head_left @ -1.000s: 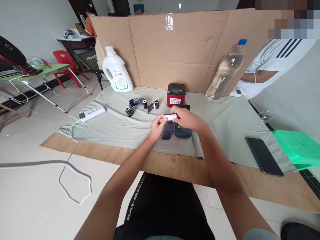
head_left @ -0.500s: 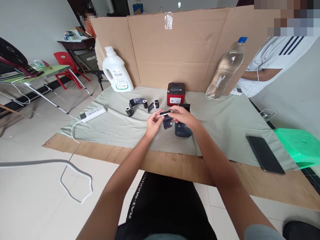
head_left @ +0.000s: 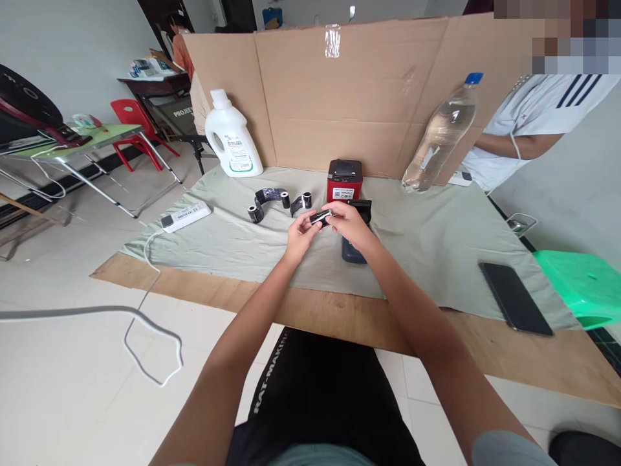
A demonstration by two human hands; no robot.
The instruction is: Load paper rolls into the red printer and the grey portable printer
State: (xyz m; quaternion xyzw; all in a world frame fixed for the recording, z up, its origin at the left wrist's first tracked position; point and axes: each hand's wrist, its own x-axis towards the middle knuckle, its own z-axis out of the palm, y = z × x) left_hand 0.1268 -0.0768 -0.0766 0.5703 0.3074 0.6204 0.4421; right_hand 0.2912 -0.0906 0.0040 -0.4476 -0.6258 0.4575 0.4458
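A small black roll (head_left: 320, 218) with a pale stripe along it is held between the fingers of both my hands, above the cloth. My left hand (head_left: 299, 235) pinches its left end; my right hand (head_left: 348, 223) grips the right end from above. Partly hidden under my right hand and wrist is a small dark machine, like a portable printer (head_left: 352, 252), with a black flap raised behind. Just left of my hands lie several black rolls (head_left: 255, 213) with shiny strips (head_left: 272, 194) partly unwound. Behind my hands stands a red and black boxy device (head_left: 345, 181).
A tall cardboard panel (head_left: 349, 97) borders the table's back. A white jug (head_left: 233, 139) and a leaning water bottle (head_left: 441, 136) stand before it. A power strip (head_left: 187, 217) lies left, a phone (head_left: 515, 298) right. Beyond the panel is a person in a white shirt (head_left: 504, 136).
The dark strip that hung below the roll no longer shows there. Both hands stay closed on the roll, and the view has shifted slightly.
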